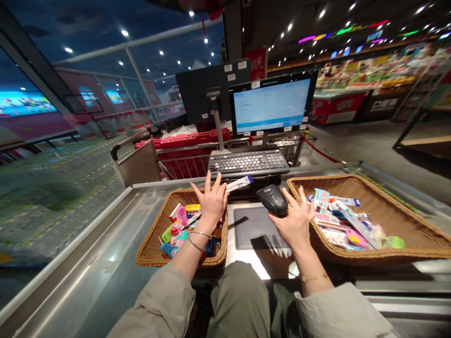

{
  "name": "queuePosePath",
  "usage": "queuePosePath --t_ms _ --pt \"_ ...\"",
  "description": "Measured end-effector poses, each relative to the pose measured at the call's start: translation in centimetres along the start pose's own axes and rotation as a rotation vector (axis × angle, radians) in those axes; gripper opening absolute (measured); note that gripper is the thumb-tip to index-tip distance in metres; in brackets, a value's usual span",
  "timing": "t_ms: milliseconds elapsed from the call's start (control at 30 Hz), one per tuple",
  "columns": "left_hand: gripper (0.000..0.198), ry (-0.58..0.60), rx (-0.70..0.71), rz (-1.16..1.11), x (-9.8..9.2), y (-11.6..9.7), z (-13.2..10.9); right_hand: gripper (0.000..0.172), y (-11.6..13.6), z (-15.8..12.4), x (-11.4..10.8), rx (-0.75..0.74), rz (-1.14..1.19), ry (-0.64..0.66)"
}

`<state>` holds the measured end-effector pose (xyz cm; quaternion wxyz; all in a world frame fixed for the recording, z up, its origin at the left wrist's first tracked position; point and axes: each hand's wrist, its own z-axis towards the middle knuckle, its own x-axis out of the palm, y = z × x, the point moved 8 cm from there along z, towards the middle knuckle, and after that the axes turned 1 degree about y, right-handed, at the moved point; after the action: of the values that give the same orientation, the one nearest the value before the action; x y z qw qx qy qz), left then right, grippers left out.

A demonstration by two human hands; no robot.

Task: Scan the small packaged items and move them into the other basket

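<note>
- Left hand (211, 204): fingers spread and raised over the left basket; whether it is pinching the packet at its side, cannot tell.
- Slim white-and-blue packet (239, 184): just right of that hand, above the tabletop. Probably light and slippery, a little flexible; safest pinched mid-length.
- Right hand (294, 220): curled around a black handheld barcode scanner (273, 199), above a dark scan pad (253, 230).
- Scanner: smooth, rigid, likely fragile; best held by its body.
- Far: black keyboard (248, 163) and lit monitor (271, 105).
- Either side: wicker baskets (151, 249) (387, 188) of small packaged goods on the steel tabletop (84, 263).
</note>
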<state>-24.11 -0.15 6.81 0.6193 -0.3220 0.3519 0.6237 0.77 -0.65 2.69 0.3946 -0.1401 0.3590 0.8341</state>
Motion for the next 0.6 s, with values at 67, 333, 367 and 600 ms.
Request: queuePosePath --t_ms 67,333,367,600 --pt "0.031 0.006 0.005 -0.01 0.2 -0.8 0.3 0.022 0.0 0.0 0.0 0.007 -0.004 0.006" --pt "0.032 -0.007 0.018 -0.032 0.7 -2.5 0.8 0.024 0.1 0.1 -0.3 0.008 0.011 -0.008" --pt "0.032 -0.012 0.019 -0.031 0.8 -2.6 0.8 0.024 0.1 0.1 -0.2 0.008 0.013 -0.006" --pt "0.03 -0.027 0.029 -0.033 1.2 -3.5 1.1 0.025 0.0 0.1 -0.1 0.009 0.023 0.019"
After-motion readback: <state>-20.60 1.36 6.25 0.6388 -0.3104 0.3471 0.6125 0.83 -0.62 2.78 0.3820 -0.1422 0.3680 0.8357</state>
